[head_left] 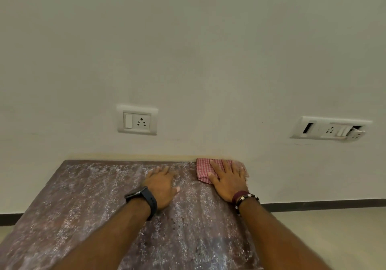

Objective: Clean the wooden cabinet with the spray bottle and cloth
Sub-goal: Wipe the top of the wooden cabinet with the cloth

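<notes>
Cabinet top (pixel 94 207) under hands, cloth (pixel 203 168)

Cabinet top (pixel 87 207) open left of left hand (pixel 161 184); wall (pixel 188 61) blocks far edge; cloth (pixel 203 170) fills far-right corner.

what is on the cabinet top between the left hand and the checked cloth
Nothing: in the head view only a bare, white-speckled strip of the cabinet top separates the left hand from the cloth under the right hand.

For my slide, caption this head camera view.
Right hand presses checked cloth on dusty cabinet top's far corner; left hand rests flat.
</notes>
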